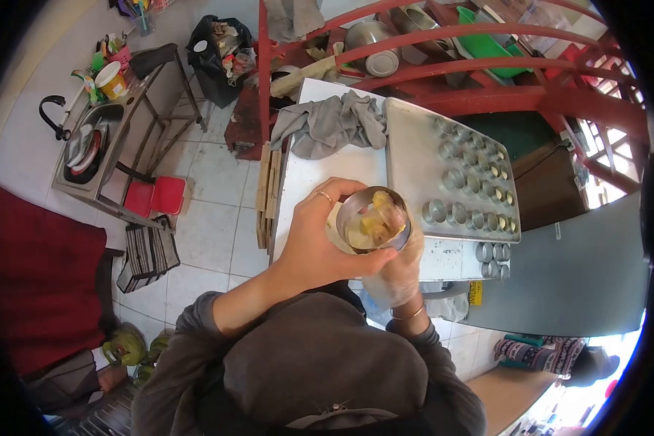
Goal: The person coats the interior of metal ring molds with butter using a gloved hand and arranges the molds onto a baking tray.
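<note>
Round silver metal bowl (pixel 350 208) sits mouth-up between your bare left hand (pixel 312 236) and clear-plastic-gloved right hand (pixel 400 272). Your left fingers clasp its side; whether your right fingers grip anything, I cannot tell.

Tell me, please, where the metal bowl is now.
In the head view, the metal bowl is just right of centre, held in the left hand, near the baking tray's lower-left corner.

White-ish tile floor (pixel 214 174) left of center, pale wall (pixel 22 145) and metal sink (pixel 111 111) upper left, dark red cloth (pixel 43 276) lower left. Red railings (pixel 487 100) arc across upper right, light's super bright far right.
</note>
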### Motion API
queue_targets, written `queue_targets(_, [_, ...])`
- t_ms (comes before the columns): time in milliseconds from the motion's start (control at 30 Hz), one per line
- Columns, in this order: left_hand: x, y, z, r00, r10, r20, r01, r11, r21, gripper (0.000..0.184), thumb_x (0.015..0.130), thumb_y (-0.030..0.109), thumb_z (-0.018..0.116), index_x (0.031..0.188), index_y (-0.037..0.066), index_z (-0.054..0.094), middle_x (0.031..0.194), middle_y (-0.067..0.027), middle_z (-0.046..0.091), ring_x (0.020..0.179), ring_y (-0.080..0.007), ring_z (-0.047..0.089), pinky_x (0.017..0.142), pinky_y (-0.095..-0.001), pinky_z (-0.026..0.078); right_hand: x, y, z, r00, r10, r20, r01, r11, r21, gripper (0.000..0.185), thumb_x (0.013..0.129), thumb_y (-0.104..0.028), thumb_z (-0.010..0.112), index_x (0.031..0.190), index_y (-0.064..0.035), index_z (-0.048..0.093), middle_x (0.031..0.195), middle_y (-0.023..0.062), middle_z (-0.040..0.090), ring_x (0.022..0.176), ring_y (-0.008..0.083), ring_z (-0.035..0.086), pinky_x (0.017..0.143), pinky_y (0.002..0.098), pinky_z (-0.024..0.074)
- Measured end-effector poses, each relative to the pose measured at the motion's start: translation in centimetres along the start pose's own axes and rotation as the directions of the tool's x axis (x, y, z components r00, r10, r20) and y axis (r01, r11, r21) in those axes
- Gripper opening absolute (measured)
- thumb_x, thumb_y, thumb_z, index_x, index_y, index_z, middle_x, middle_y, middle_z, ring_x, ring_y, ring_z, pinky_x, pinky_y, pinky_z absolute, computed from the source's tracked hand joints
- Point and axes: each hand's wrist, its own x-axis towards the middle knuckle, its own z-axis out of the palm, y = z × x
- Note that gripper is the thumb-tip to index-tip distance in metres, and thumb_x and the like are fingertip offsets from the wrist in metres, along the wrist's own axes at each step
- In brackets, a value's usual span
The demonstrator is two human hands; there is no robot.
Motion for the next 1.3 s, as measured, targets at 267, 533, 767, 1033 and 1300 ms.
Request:
queue_targets(267, [0.3,-0.5,0.1,0.998,-0.014,-0.067,0.014,1.000,-0.005,0.066,0.062,0.007,0.084,0.117,-0.002,0.050,0.111,-0.0093,0.058,0.107,-0.0164,0.054,0.095,-0.0306,0.041,0.7,1.5,-0.4,0.925,-0.306,0.226,0.330,0.348,-0.877,0.036,0.071,-0.014,0.069,0.107,-0.0139,0.066,0.093,0.0081,0.065,0.080,0.0300,0.062,0.067,0.0373,0.0492])
queue_targets(533, [0.6,0.7,0.3,0.988,0.090,-0.122,-0.063,0.975,0.214,0.065,0.058,0.020,0.086,0.110,-0.001,0.055,0.104,-0.0110,0.061,0.097,-0.0185,0.059,0.086,-0.0311,0.046,0.2,1.9,-0.8,0.895,-0.251,0.369,0.446,0.493,-0.747,0.046,0.075,-0.012,0.065,0.121,-0.0156,0.061,0.110,0.0090,0.060,0.091,0.0311,0.059,0.077,0.0408,0.0471])
queue_targets(767, [0.6,1.1,0.5,0.966,0.240,-0.093,-0.206,0.938,0.279,0.066,0.058,0.022,0.087,0.111,-0.001,0.055,0.101,-0.0118,0.059,0.094,-0.0211,0.060,0.084,-0.0313,0.046,0.6,4.6,-2.2,0.851,-0.311,0.423,0.524,0.459,-0.717,0.046,0.077,-0.013,0.065,0.122,-0.0119,0.057,0.115,0.0136,0.056,0.104,0.0331,0.053,0.085,0.0425,0.0445])
queue_targets(1033, [1.0,-1.1,-1.5,0.994,0.097,0.057,-0.099,0.995,0.032,0.074,0.055,0.016,0.087,0.116,-0.002,0.050,0.106,-0.0077,0.057,0.100,-0.0157,0.056,0.089,-0.0297,0.044,-1.0,0.1,-1.1,0.822,0.347,0.451,-0.501,0.817,0.285,0.054,0.075,-0.003,0.063,0.127,-0.0001,0.047,0.112,0.0119,0.054,0.105,0.0285,0.052,0.090,0.0416,0.0425])
queue_targets(1300, [0.8,1.4,-0.4,0.975,0.224,-0.005,-0.218,0.955,0.202,0.069,0.054,0.014,0.083,0.113,-0.001,0.052,0.105,-0.0092,0.058,0.098,-0.0191,0.057,0.089,-0.0311,0.043,-0.1,4.0,-1.6,0.868,0.051,0.493,-0.482,0.319,0.816,0.059,0.079,-0.021,0.060,0.132,0.0009,0.046,0.110,0.0090,0.054,0.095,0.0231,0.051,0.087,0.0380,0.0437])
